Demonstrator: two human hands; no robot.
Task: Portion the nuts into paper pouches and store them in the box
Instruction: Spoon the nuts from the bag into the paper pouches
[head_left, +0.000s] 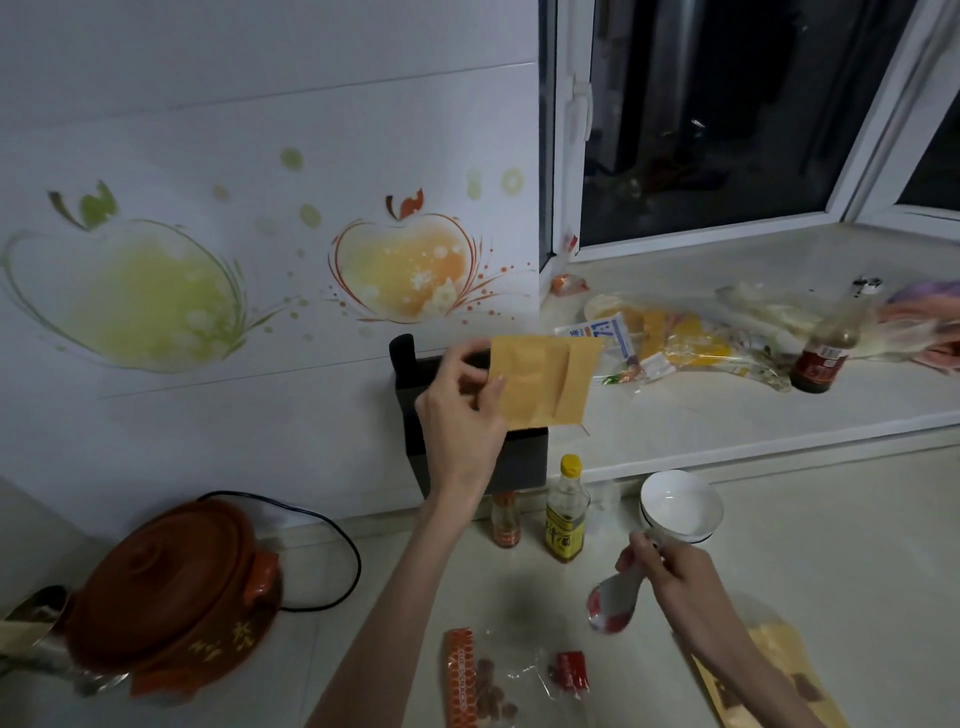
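My left hand (460, 402) pinches a tan paper pouch (543, 382) by its left edge and holds it up just above the dark box (522, 462) that stands against the wall. My right hand (670, 571) grips the handle of a white spoon (613, 605) with a red pattern, its bowl hanging low over the counter. A clear plastic bag of brown nuts (493, 686) with an orange strip lies at the front of the counter. Under my right forearm lie more tan paper pouches (779, 665).
A brown clay pot (171, 592) with a black cord sits at the left. Two sauce bottles (566, 512) and stacked white bowls (680, 506) stand behind the hands. The window sill (701, 415) holds plastic packets and a dark bottle (826, 353).
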